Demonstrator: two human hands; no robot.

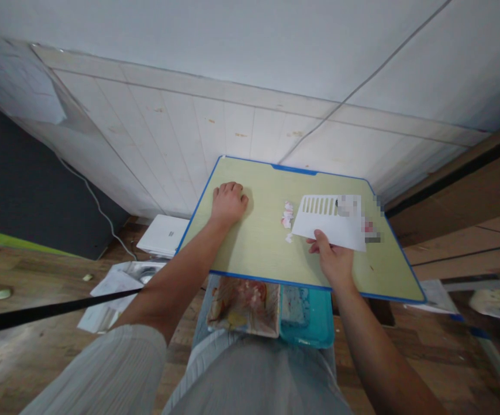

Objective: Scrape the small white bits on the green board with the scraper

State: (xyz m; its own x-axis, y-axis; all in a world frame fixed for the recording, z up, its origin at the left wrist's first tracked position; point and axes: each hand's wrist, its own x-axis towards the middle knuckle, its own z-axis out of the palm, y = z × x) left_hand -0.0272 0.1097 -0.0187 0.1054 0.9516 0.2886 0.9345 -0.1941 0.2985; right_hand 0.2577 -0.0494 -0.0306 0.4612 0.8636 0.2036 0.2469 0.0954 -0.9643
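My right hand (336,262) grips a white paper sheet (328,222) by its near edge, thumb on top. A row of narrow slots is cut through the sheet's upper part, and a pixelated patch covers its right end. Small white and pinkish paper scraps (287,214) lie on the table just left of the sheet. On the left half of the yellow-green, blue-edged table (258,242) rests my left hand (230,203), back upward. Its fingers are curled in, and nothing shows in them.
Below the table's near edge sit an open box (243,305) with mixed contents and a teal plastic tray (323,328). White boxes (161,233) and papers lie on the floor to the left. Large cardboard (470,196) stands at the right, and a cable runs down the wall behind.
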